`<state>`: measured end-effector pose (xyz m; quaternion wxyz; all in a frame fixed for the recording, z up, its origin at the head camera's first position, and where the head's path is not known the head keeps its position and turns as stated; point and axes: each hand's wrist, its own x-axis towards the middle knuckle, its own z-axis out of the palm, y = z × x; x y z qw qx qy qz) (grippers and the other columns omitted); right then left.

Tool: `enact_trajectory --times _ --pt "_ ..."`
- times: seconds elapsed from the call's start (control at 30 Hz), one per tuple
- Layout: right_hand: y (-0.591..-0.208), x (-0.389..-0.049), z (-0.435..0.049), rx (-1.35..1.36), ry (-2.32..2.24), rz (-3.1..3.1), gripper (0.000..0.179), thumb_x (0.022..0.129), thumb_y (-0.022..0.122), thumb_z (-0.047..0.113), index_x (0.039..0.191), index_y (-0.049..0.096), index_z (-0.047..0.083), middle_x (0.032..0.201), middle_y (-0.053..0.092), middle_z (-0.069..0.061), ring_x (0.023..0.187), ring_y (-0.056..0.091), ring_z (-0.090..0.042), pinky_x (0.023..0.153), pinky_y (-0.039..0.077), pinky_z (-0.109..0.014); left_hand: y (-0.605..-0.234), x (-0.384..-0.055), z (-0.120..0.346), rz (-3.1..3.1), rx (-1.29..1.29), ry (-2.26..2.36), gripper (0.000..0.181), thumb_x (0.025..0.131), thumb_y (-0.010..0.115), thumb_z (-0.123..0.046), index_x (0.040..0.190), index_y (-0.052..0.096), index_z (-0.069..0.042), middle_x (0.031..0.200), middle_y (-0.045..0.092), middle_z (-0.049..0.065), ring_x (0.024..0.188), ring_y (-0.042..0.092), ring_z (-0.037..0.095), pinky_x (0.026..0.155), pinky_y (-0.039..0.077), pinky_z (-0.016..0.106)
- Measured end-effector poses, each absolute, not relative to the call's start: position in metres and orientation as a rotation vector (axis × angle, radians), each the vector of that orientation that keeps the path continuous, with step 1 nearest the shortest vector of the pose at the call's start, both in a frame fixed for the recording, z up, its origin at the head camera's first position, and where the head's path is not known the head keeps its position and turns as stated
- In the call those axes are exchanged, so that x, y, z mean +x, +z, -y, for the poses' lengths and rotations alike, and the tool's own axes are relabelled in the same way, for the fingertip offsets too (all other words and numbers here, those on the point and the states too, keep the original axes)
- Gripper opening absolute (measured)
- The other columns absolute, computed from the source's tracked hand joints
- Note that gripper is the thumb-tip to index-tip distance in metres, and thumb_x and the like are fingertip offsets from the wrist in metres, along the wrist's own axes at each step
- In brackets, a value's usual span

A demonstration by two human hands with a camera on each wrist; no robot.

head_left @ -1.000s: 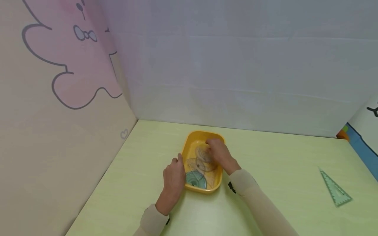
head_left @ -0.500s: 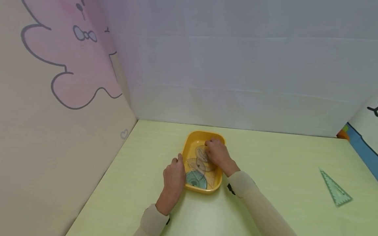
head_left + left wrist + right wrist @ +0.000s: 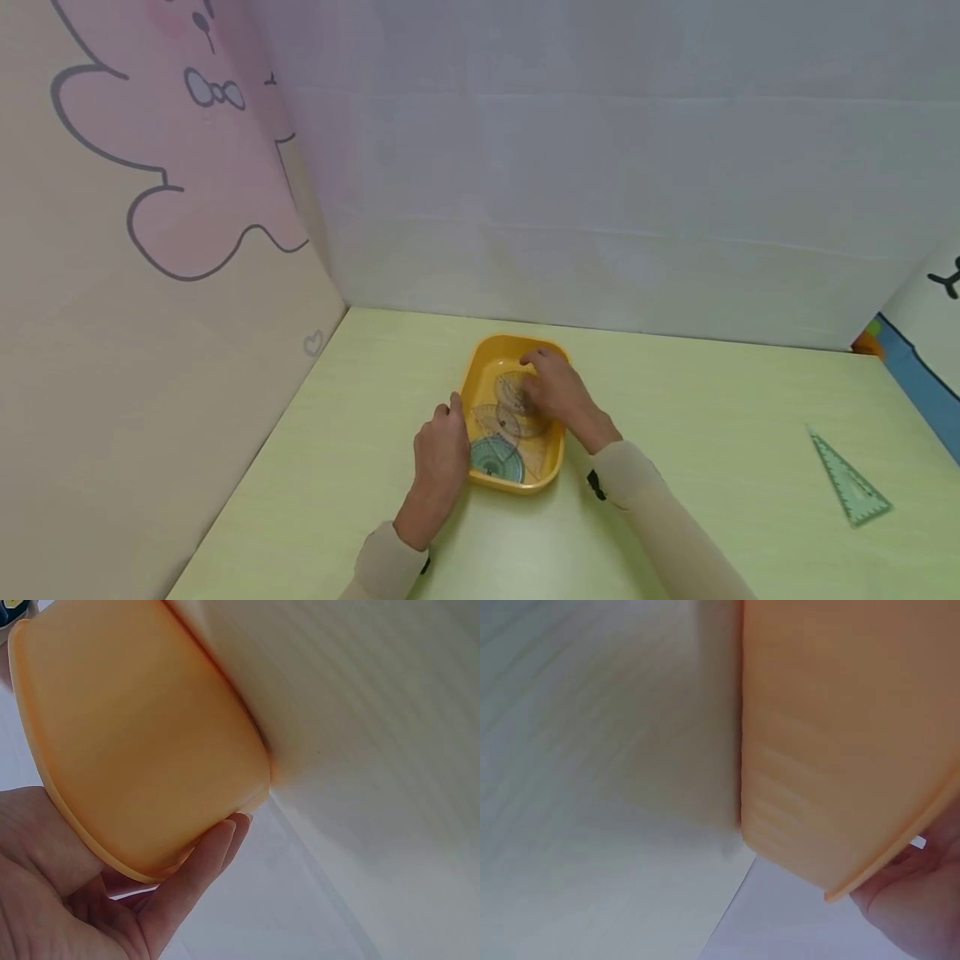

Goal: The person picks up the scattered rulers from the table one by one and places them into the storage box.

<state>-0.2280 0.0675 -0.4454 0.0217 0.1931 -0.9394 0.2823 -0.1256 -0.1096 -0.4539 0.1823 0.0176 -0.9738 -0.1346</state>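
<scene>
A yellow plastic tray (image 3: 480, 367) sits on the table with several see-through drawing tools in it. Clear protractors (image 3: 502, 423) overlap in its middle, and a green protractor (image 3: 495, 460) lies at the near left corner. My left hand (image 3: 441, 450) holds the tray's left side; in the left wrist view its fingers (image 3: 196, 874) lie on the outer wall, by the rim. Over the tray's right rim reaches my right hand (image 3: 558, 387), its index finger and thumb apart above a clear protractor (image 3: 512, 387). In the right wrist view the tray wall hides most of that hand.
A green triangular set square (image 3: 851, 483) lies on the pale table (image 3: 697, 417), far to the right. Behind the table hangs a white sheet (image 3: 600, 183), and a wall with a pink cartoon figure (image 3: 217, 167) stands at left.
My right hand's index finger and thumb have spread apart over the clear protractors, and its wrist has shifted slightly right. The left hand and the tray stay in place.
</scene>
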Motion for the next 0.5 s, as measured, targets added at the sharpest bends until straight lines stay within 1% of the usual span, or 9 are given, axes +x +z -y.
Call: enact_trajectory --times 0.1,0.2,0.5 --pt "-0.441 -0.226 -0.075 0.589 1.006 2.866 0.028 0.098 0.066 0.008 0.124 0.066 -0.002 0.129 0.06 -0.019 0.116 0.061 -0.035 0.1 0.051 -0.049 -0.454 -0.125 0.109 2.757 0.049 -0.378 0.036 0.091 0.072 0.004 0.126 0.064 0.007 0.088 0.067 0.019 0.061 0.067 0.034 0.053 0.056 0.043" --pt "-0.436 -0.225 -0.081 0.59 1.086 2.839 0.029 0.098 0.067 0.008 0.125 0.067 -0.003 0.126 0.061 -0.018 0.112 0.062 -0.034 0.096 0.053 -0.047 -0.453 -0.125 0.109 2.753 0.048 -0.368 0.036 0.09 0.073 0.004 0.125 0.064 0.007 0.088 0.067 0.019 0.06 0.067 0.034 0.052 0.056 0.043" --pt "-0.424 -0.218 -0.094 0.564 1.114 2.796 0.028 0.097 0.069 0.007 0.124 0.067 -0.002 0.123 0.062 -0.019 0.11 0.063 -0.036 0.092 0.056 -0.046 -0.454 -0.124 0.11 2.751 0.048 -0.363 0.035 0.091 0.072 0.004 0.125 0.064 0.007 0.088 0.067 0.019 0.059 0.066 0.034 0.052 0.056 0.043"
